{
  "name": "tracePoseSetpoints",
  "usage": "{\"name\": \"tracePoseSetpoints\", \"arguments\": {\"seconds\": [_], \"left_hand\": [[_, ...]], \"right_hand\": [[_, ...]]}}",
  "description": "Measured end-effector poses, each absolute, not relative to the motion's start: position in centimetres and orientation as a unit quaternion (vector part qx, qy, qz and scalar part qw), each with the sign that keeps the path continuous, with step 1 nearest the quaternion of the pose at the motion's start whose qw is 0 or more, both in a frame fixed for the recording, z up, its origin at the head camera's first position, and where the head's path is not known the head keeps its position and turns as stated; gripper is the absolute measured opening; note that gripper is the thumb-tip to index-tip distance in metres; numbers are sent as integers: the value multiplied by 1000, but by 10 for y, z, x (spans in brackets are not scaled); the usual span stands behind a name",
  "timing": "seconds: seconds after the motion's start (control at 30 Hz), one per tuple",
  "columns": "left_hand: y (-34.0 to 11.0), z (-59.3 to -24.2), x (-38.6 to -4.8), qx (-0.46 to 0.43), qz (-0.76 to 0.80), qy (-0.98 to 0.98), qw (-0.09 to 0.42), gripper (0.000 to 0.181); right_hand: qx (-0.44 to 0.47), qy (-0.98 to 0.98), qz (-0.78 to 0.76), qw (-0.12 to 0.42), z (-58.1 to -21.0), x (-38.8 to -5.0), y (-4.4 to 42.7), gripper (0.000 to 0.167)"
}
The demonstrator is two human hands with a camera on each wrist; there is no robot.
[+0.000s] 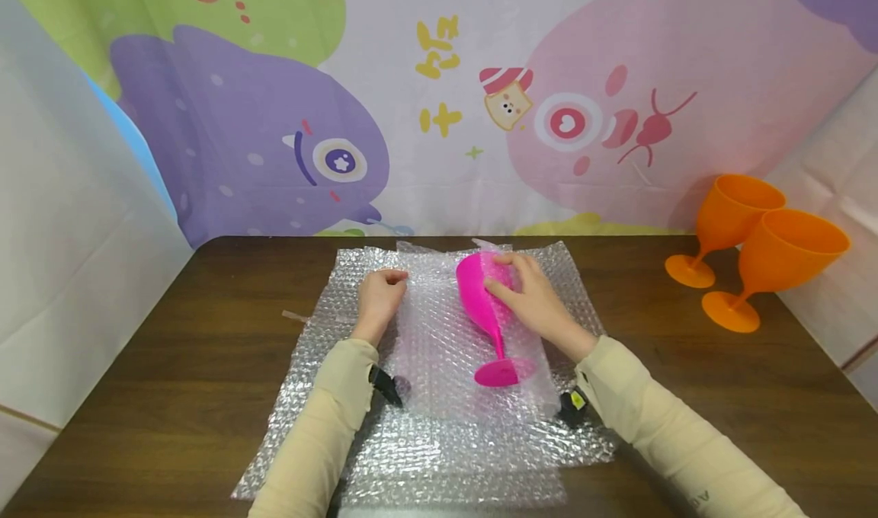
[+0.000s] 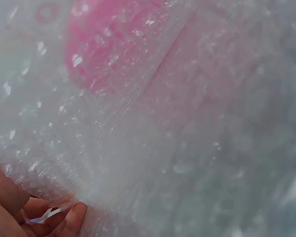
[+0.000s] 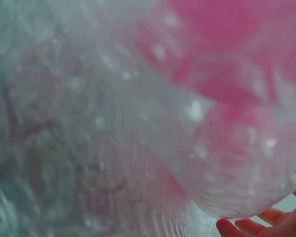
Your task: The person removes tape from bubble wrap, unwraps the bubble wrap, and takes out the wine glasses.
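A bright pink plastic goblet (image 1: 476,297) lies slanted on the bubble wrap (image 1: 439,457), its rim toward the back and its foot toward me. A flap of the wrap covers its right side, while the left side of the bowl looks bare. Through that flap my right hand (image 1: 538,297) grips the bowl, thumb across it and fingers near the rim. To the left, my left hand (image 1: 380,297) pinches an edge of the wrap; the left wrist view shows the wrap's edge between its fingertips (image 2: 78,217). In the right wrist view, fingertips (image 3: 227,228) touch the wrap around the blurred pink bowl.
Two orange goblets (image 1: 789,251) stand at the right rear of the dark wooden table (image 1: 171,381). A printed cartoon curtain (image 1: 439,175) hangs along the back edge. Light panels (image 1: 62,221) flank the sides. A small clear strip (image 1: 295,316) lies left of the wrap.
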State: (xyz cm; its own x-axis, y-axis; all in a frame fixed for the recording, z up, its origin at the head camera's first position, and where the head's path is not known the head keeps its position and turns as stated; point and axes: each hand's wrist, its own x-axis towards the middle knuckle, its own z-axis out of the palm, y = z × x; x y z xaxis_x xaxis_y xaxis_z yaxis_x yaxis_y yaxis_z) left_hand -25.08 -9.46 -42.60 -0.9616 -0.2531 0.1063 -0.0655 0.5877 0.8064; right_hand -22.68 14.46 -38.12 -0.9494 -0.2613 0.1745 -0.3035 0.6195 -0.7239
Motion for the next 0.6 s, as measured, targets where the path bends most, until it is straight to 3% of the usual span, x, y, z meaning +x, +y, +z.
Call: {"name": "tracePoseSetpoints", "arguments": {"seconds": [0.6], "left_hand": [[-95, -428, -252, 87, -446, -885, 102, 26]], "right_hand": [[146, -901, 409, 10, -375, -231, 159, 48]]}}
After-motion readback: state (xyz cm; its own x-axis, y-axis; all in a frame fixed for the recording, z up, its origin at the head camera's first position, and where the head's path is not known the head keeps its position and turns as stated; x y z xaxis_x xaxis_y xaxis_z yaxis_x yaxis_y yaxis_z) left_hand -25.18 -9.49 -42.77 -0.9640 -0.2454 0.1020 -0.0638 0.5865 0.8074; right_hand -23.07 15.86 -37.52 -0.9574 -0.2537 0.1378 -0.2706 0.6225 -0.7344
